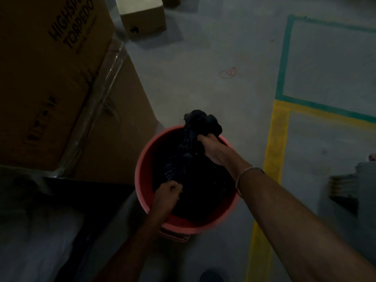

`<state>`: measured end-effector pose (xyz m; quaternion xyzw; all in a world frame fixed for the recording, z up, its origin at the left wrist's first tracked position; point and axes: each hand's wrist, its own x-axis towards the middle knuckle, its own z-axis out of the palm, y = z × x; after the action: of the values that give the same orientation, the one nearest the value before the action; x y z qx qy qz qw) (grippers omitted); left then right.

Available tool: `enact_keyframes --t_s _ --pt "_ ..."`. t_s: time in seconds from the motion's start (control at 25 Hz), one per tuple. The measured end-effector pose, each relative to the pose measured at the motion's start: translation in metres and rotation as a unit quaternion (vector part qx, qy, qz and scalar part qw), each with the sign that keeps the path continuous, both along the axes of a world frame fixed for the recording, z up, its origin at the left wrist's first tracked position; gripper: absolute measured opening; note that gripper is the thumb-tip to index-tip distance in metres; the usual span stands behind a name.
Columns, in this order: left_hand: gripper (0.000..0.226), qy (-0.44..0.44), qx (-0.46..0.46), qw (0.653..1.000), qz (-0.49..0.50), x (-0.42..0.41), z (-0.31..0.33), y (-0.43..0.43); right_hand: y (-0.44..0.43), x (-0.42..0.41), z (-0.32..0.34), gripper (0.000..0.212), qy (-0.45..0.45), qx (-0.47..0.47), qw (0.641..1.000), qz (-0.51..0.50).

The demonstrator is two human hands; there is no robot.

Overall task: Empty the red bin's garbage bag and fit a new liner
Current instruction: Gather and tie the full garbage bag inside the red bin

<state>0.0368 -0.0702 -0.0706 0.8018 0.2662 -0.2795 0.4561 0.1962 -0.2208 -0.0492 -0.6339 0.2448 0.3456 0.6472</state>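
Note:
The round red bin (144, 159) stands on the grey floor just below the middle of the view. A black garbage bag (189, 159) fills it, and the bag's gathered top sticks up over the far rim. My right hand (213, 148) is closed around that bunched neck. My left hand (167, 195) is a fist gripping the bag's edge at the near left side of the bin. A thin bangle sits on my right wrist. The bag's contents are hidden.
A large printed cardboard box (50, 82) stands close to the bin's left, with a smaller carton (142, 19) farther back. Green tape (284, 58) and yellow tape (274, 151) lines mark the floor on the right. A dark bundle (350, 186) lies at the right edge.

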Motion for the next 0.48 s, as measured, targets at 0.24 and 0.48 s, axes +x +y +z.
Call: enact_keyframes --t_s 0.24,0.48 --pt "0.050 0.066 -0.242 0.949 0.190 0.024 0.030 -0.031 0.005 -0.009 -0.003 0.036 0.016 0.065 0.998 -0.001" --pt "0.049 0.102 0.061 0.992 0.030 0.019 -0.003 -0.047 0.008 -0.010 -0.005 0.040 0.020 0.104 0.994 -0.030"
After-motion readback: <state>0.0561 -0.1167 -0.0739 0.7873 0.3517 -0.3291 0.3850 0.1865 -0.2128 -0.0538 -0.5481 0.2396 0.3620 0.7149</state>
